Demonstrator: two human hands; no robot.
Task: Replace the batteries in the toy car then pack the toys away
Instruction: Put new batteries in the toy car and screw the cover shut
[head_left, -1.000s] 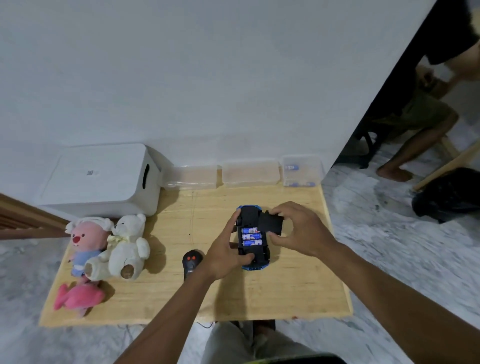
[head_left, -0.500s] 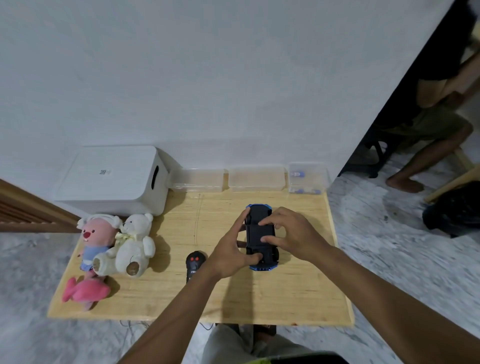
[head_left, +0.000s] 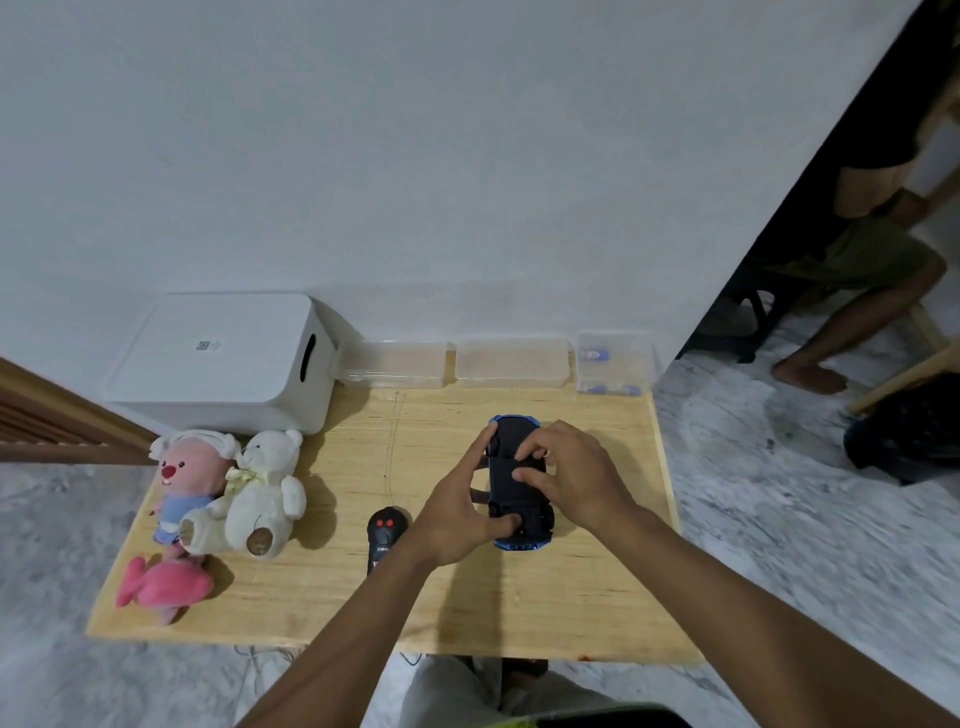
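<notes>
Head view. Toy car (head_left: 519, 499) upside down on the tabletop (head_left: 519, 608), held between both hands, dark underside up, blue trim showing at its near and far ends. Left hand (head_left: 457, 514) grasping it from the left: thumb on the near end, index finger stretched along the far left edge. Right hand (head_left: 576, 473) bent over it from the right, two fingertips (head_left: 519, 474) pressed on the underside, thumb hidden behind the palm. Right flank of the car and most of its wheels covered by the fingers. Underside too dark to make out any seam or cover.

Just left of the left wrist, a black remote control (head_left: 383, 535) with two red buttons, its near end hidden by the forearm. Well left of the hands, a white bear (head_left: 265, 493) leaning on a pink plush (head_left: 184, 478) in blue, and nearer than these a pink fish-shaped plush (head_left: 166, 584).

Beyond the hands, against the wall, a white storage box (head_left: 218, 364) to the far left. To its right, three clear containers (head_left: 511, 362) in a row. In the right-hand one (head_left: 613, 361), small blue-and-white pieces, too blurred to identify.

Far right of the hands, on the floor, a dark bag (head_left: 904, 441) and another seated person (head_left: 857, 249), both cut off by the frame edge.
</notes>
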